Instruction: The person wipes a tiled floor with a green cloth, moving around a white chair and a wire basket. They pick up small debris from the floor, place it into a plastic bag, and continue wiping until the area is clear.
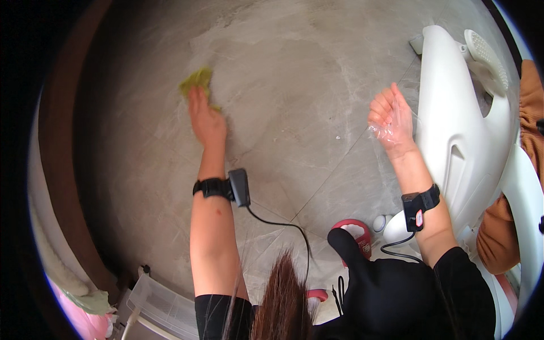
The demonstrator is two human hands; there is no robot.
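On the grey floor at the far left lies a crumpled yellow-green cloth [198,80]. My left hand [207,120] presses its fingers onto this cloth, arm stretched forward; the fingertips are slightly blurred. Over to the right, my right hand [395,122] is raised, palm partly up, with its fingers curled around a crumpled piece of clear plastic film [386,131]. That hand is close beside a large white plastic frame [447,113]. Each forearm wears a black strapped device with a cable, one [239,187] on the left and another [416,211] on the right.
Marbled floor tiles [272,113] stretch ahead, with a tiny white scrap [338,137] on them. A dark brown edge [59,141] runs down the left side. A clear plastic bin [161,300] stands lower left. A red slipper [362,238] is near my body, brown fabric [498,238] at right.
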